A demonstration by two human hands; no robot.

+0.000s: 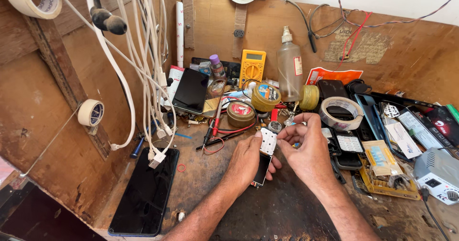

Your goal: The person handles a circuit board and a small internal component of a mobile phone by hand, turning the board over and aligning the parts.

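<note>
My left hand [245, 160] holds a small opened mobile phone [265, 158] over the wooden bench, its dark screen below and white keypad sheet above. My right hand [306, 148] pinches the right edge of the white keypad part with thumb and fingers. Both hands meet at the middle of the bench. A small round part [274, 126] lies just beyond the phone.
A large dark smartphone [146, 198] lies at the front left under hanging white cables [143, 69]. Behind stand a yellow multimeter [252, 65], a clear pump bottle [289, 69], tape rolls [341, 113], solder tins and probes. Phone parts and a grey device [437, 174] crowd the right.
</note>
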